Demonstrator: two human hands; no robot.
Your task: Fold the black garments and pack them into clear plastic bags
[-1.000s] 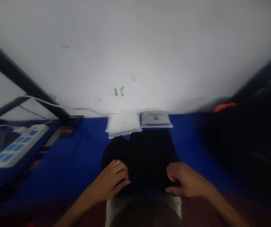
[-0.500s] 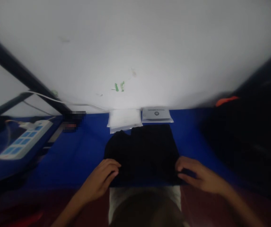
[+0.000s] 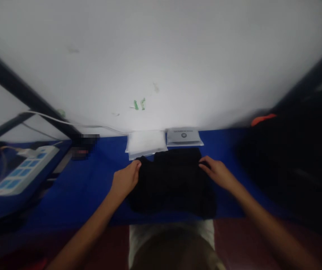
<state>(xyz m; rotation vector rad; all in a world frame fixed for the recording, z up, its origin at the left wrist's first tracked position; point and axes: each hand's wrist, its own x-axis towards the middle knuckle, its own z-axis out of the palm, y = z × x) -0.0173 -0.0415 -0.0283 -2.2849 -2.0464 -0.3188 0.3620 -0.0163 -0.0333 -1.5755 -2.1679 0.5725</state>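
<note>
A dark folded garment (image 3: 172, 183) lies on the blue table in front of me; its exact kind cannot be made out in the dim light. My left hand (image 3: 126, 177) pinches the garment's left edge near its far corner. On the opposite side, my right hand (image 3: 216, 170) has thumb and fingers closed on the right edge, a little below the far corner. The near part of the cloth looks loose and uneven. Just beyond the garment are a white plastic packet (image 3: 147, 143) and a grey-white printed bag (image 3: 184, 137).
A blue cover (image 3: 93, 187) spreads over the table, which ends at a white wall. To the left lies a power strip (image 3: 24, 171) with a white cable (image 3: 65, 122). At the right rises a large dark heap (image 3: 284, 168) with an orange item (image 3: 263, 119) by it.
Both hands have gone from the garment's near side to its far corners. Its near edge has been lifted and folded away from me, and the cloth now looks shorter and bunched.
</note>
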